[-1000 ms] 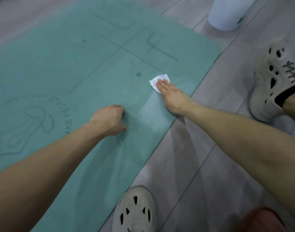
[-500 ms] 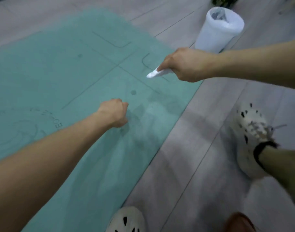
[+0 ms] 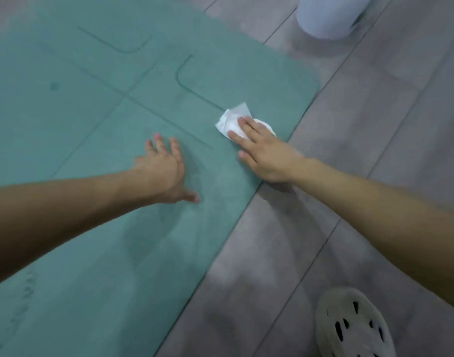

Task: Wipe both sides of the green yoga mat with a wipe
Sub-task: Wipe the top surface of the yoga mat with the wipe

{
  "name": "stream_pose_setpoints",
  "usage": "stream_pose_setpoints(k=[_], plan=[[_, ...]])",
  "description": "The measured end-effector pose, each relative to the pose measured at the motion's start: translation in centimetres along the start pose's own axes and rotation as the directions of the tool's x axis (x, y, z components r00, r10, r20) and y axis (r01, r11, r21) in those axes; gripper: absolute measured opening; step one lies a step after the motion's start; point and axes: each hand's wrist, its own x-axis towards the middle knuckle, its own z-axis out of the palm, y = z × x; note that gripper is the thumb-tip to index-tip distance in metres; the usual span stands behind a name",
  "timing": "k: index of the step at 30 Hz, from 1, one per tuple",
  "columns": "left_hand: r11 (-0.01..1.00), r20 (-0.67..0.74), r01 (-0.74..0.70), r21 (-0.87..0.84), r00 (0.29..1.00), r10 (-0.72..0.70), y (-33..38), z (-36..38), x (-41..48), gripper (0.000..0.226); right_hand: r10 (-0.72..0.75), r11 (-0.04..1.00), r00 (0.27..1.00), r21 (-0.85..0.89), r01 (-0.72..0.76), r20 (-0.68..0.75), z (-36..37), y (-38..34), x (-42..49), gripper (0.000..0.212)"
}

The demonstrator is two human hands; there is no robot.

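Right hand (image 3: pixel 266 155) flat, pressing crumpled white wipe (image 3: pixel 232 121) at the flat green rubber yoga mat's (image 3: pixel 92 240) 3 o'clock edge, left hand (image 3: pixel 164 168) splayed bracing: keep even pressure, overlap strokes.

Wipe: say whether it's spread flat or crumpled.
Crumpled: the wipe shows creases and is pressed onto the green yoga mat by the right hand, fingers straight.

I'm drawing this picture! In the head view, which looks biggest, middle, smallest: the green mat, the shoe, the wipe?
1. green mat
2. shoe, near the camera, partly out of frame
3. wipe, partly under the right hand
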Motion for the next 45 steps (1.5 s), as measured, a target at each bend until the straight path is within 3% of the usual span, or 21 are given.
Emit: stream_pose_setpoints(k=[1, 3, 5, 9, 16, 22, 26, 29, 31, 33, 35, 38, 40, 43, 45], plan=[[0.999, 0.005, 0.033, 0.001, 0.999, -0.033, 0.8, -0.2, 0.6, 0.165, -0.003, 1.0, 0.999, -0.004, 0.003, 0.036, 1.8, 0.4, -0.5, 0.065], [0.996, -0.002, 0.082, -0.039, 0.997, -0.082, 1.9, -0.9, 2.1, 0.176, -0.003, 1.0, 0.999, 0.031, 0.004, -0.037, 3.0, 1.1, -0.3, 0.067], [0.995, 0.005, 0.09, -0.048, 0.996, -0.09, 2.6, -1.4, 3.7, 0.179, 0.019, 1.0, 0.993, 0.018, -0.017, -0.113, 2.5, 1.7, 1.4, 0.069], [0.972, -0.004, 0.178, -0.151, 0.983, -0.181, 2.7, -1.2, 4.0, 0.187, 0.024, 1.0, 0.994, -0.012, -0.025, -0.104, 3.4, 2.0, 3.0, 0.07], [0.967, -0.15, 0.169, -0.189, 0.969, -0.198, 2.1, -0.5, 3.2, 0.175, -0.166, 0.982, 0.979, -0.106, 0.154, -0.117, 3.6, 2.2, 4.0, 0.06], [0.937, -0.106, 0.208, -0.28, 0.963, -0.246, 2.0, 0.0, 1.9, 0.173, -0.221, 0.972, 0.971, -0.1, 0.212, -0.093, 3.3, 2.4, 4.8, 0.061], [0.927, -0.135, 0.168, -0.335, 0.965, -0.223, 2.2, 0.9, 1.5, 0.163, -0.146, 0.989, 0.98, -0.033, 0.143, -0.132, 4.5, -0.8, 3.5, 0.064], [0.917, -0.157, 0.143, -0.372, 0.964, -0.214, 1.9, 2.0, 0.8, 0.151, -0.31, 0.951, 0.944, -0.048, 0.307, -0.114, 6.3, -5.9, -0.1, 0.06], [0.917, -0.152, 0.131, -0.377, 0.968, -0.201, 1.6, 1.7, 0.9, 0.15, -0.394, 0.919, 0.916, -0.068, 0.389, -0.081, 5.7, -5.0, 0.4, 0.058], [0.916, -0.137, 0.144, -0.376, 0.968, -0.209, 1.8, 1.6, 0.9, 0.152, -0.317, 0.946, 0.946, -0.089, 0.311, -0.063, 4.9, -1.1, 2.2, 0.06], [0.912, -0.132, 0.138, -0.386, 0.97, -0.203, 1.9, 2.0, 0.9, 0.152, -0.122, 0.988, 0.989, -0.107, 0.112, -0.084, 3.7, 4.2, 3.8, 0.064], [0.9, -0.133, 0.134, -0.414, 0.97, -0.206, 2.1, 2.2, 0.6, 0.151, 0.061, 0.996, 0.994, -0.062, -0.066, -0.087, 1.2, 7.2, 4.7, 0.07], [0.907, -0.135, 0.129, -0.402, 0.971, -0.198, 2.1, 1.6, 0.6, 0.152, -0.033, 0.999, 0.991, -0.013, 0.031, -0.128, 0.5, 3.3, 4.7, 0.068], [0.922, -0.129, 0.121, -0.368, 0.975, -0.179, 1.3, 1.5, 0.7, 0.155, -0.404, 0.913, 0.911, -0.099, 0.396, -0.081, 3.6, -4.1, 3.0, 0.063], [0.931, -0.114, 0.107, -0.348, 0.981, -0.155, 0.9, 2.2, 0.5, 0.161, -0.409, 0.91, 0.911, -0.102, 0.402, -0.059, 5.4, -6.5, 1.8, 0.062]])
